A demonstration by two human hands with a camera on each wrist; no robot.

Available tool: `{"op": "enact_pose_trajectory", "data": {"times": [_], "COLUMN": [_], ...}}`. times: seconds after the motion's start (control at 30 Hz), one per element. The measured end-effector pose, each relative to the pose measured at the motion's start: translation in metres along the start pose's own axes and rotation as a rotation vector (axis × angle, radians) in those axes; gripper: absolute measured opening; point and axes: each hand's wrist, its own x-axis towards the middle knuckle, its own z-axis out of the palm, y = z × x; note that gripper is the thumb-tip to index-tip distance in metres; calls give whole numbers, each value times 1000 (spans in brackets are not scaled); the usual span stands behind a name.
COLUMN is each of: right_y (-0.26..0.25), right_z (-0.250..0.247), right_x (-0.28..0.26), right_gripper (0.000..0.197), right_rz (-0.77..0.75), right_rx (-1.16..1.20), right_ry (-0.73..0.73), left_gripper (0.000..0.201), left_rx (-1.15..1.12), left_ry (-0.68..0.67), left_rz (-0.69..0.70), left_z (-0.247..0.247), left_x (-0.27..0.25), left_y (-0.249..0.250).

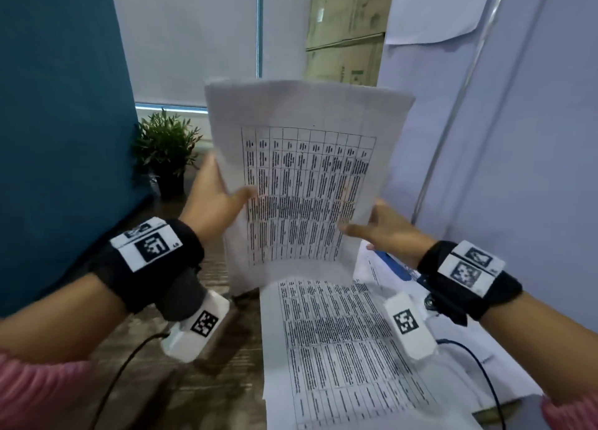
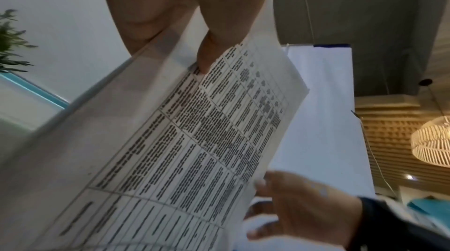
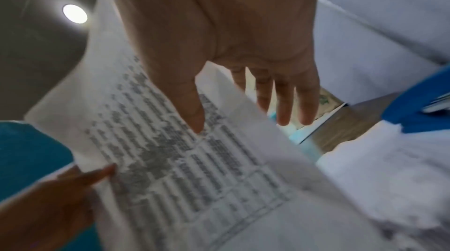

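Note:
A white sheet of paper (image 1: 307, 183) printed with a dense table stands upright over the table. My left hand (image 1: 226, 196) pinches its left edge, thumb on the printed face and fingers hidden behind. At the lower right edge my right hand (image 1: 362, 222) holds it, thumb on the front. In the left wrist view the sheet (image 2: 194, 139) runs diagonally under the left thumb (image 2: 207, 56). In the right wrist view the right thumb (image 3: 192, 112) presses the sheet (image 3: 158, 158) and the other fingers reach straight behind it. A second printed sheet (image 1: 343, 348) lies flat below.
A potted plant (image 1: 166, 148) stands at the back left beside a teal partition (image 1: 58, 122). More white papers and a blue item (image 1: 393, 264) lie under my right wrist. White panels (image 1: 517, 138) close the right side. Cardboard boxes (image 1: 346, 31) stand behind. The table (image 1: 207, 390) is wooden.

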Motion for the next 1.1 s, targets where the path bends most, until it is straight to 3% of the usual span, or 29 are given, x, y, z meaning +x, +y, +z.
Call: {"op": "enact_pose_trajectory", "data": {"times": [0.03, 0.1, 0.23, 0.33, 0.43, 0.57, 0.7, 0.83, 0.9, 1.1], "right_y": [8, 24, 55, 63, 56, 53, 57, 59, 59, 55], "right_z": [-4, -13, -14, -3, 1, 1, 1, 5, 7, 11], "right_x": [-1, 1, -9, -20, -19, -14, -11, -9, -8, -6], "right_gripper": [17, 38, 67, 80, 77, 73, 71, 43, 46, 41], "right_rz": [43, 126, 429, 434, 434, 488, 573, 627, 639, 675], "right_rx": [-43, -209, -615, -754, -814, -812, -678, -644, -629, -635], "right_ry": [3, -12, -306, -336, -314, -298, -288, -241, -217, -195], "left_gripper": [49, 50, 57, 55, 47, 51, 25, 41, 56, 59], "left_rx": [-3, -23, 3, -5, 21, 40, 74, 83, 81, 48], "left_ry": [26, 72, 155, 226, 295, 406, 444, 462, 437, 374], "left_rz": [-5, 2, 47, 26, 7, -76, -157, -107, -112, -135], "left_z": [-1, -8, -31, -54, -77, -102, -111, -106, -106, -101], "left_x": [4, 12, 18, 19, 18, 15, 9, 3, -1, -8], "left_y": [2, 6, 9, 5, -7, -30, -42, -33, -31, -22]}}
